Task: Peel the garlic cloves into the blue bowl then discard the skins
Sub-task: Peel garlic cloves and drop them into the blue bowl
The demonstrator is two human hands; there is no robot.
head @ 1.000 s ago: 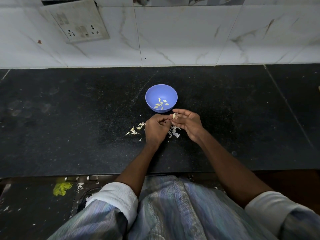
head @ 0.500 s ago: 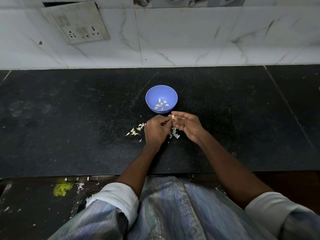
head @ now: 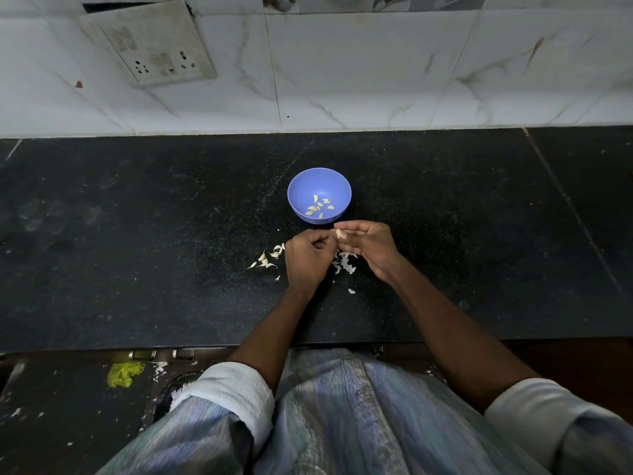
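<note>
A person is peeling garlic near the front edge of a black counter [head: 137,234]. The right hand [head: 368,248] is pinching a garlic clove [head: 338,233] just in front of the blue bowl [head: 319,195], close enough to drop it in, while the left hand [head: 306,260], fingers curled, is picking at its skin. Skins [head: 269,257] are piling on the counter beneath the hands. Since a second ago, both hands are barely shifting.

A blue-grey streaked shirt [head: 342,416] with white rolled-up cuffs [head: 236,392], forearms bare.
</note>
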